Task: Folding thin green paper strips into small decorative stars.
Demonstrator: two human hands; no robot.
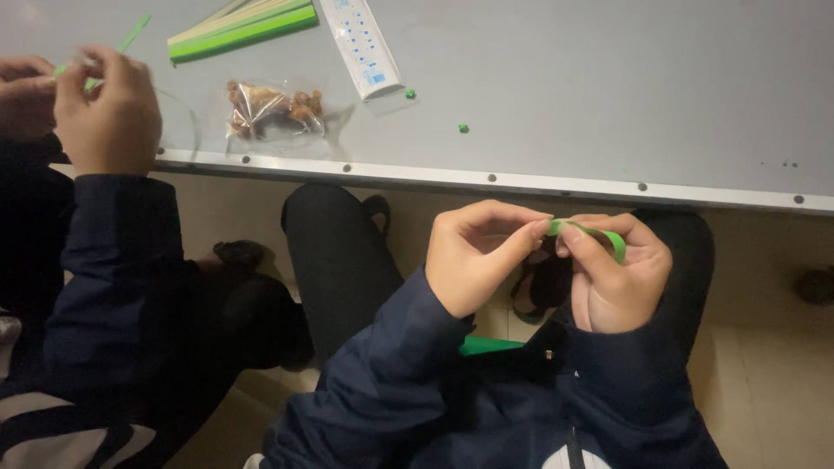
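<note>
Both my hands are below the table edge, over my lap. My left hand [476, 252] pinches one end of a thin green paper strip [599, 234] between thumb and fingers. My right hand [615, 274] holds the same strip, which curls in a loop over its fingers. A second piece of green paper [488, 346] lies on my lap between my dark blue sleeves.
A grey table [608, 95] spans the top. On it lie a bundle of green and pale paper strips [239, 26], a clear bag of brown snacks [274, 111], a white flat packet [363, 45] and two small green bits [463, 128]. At left another person's hands [87, 95] work a green strip.
</note>
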